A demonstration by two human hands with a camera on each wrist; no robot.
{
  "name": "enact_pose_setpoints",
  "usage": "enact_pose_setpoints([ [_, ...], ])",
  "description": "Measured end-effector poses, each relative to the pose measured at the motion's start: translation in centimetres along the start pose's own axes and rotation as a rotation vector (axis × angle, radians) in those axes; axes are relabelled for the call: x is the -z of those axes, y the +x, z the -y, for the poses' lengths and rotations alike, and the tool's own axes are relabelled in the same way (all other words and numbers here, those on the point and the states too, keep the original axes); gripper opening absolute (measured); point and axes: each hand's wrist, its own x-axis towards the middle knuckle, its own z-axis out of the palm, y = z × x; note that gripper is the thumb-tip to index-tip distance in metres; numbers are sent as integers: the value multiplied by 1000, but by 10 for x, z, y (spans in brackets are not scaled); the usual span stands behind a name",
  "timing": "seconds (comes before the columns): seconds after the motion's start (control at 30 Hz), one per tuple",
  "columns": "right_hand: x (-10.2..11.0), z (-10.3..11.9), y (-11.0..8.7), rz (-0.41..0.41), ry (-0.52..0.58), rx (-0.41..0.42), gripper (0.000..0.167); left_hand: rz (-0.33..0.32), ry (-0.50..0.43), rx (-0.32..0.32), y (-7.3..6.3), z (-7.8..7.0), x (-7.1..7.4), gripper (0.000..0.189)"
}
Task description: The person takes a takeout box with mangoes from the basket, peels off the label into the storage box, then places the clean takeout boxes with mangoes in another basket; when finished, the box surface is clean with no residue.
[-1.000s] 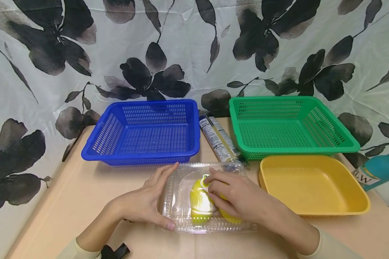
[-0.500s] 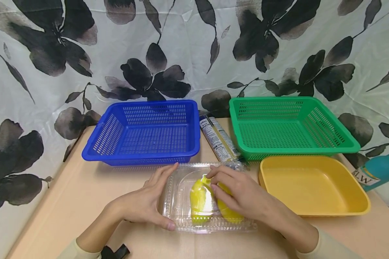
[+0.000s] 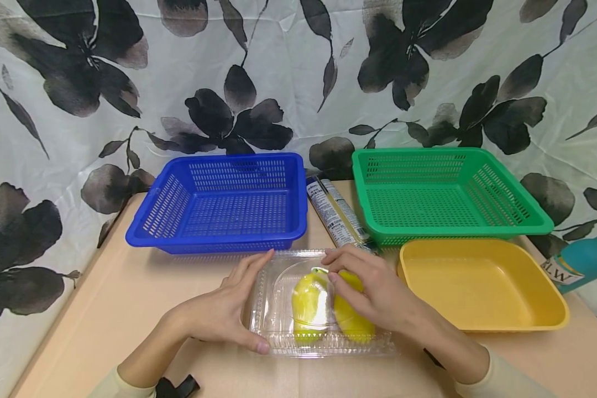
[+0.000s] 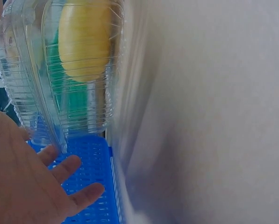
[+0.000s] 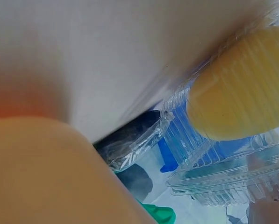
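Plastic clamshell (image 3: pixel 282 298) held yellow fruits (image 3: pixel 307 301); left hand (image 3: pixel 224 315), fingers extended, flanked its left edge; right hand (image 3: pixel 373 287), loosely curled, gripped nothing over it; rightward, teal bottle (image 3: pixel 583 260) read "LW".

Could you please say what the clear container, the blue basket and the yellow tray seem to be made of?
The clear container looks like thin, glossy plastic: see-through, ribbed, with bright highlights.
The blue basket is probably moulded plastic, satin, given its regular slots.
The yellow tray is probably smooth plastic, given its rounded corners and soft sheen.
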Motion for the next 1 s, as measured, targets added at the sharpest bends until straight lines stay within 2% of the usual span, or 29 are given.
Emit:
enact_pose_setpoints([
  [0.33,2,0,2,-74,222,-118,13,11,-13,16,0,0,1,144],
  [0.53,10,3,4,-127,309,-204,14,15,-22,23,-1,0,1,144],
  [0.7,17,2,2,-150,426,-255,19,16,-24,19,-1,0,1,144],
  [0.8,24,1,0,-171,453,-260,18,14,-27,14,0,1,1,144],
  [1.0,38,-1,-6,-187,505,-330,15,16,-30,12,0,1,1,143],
])
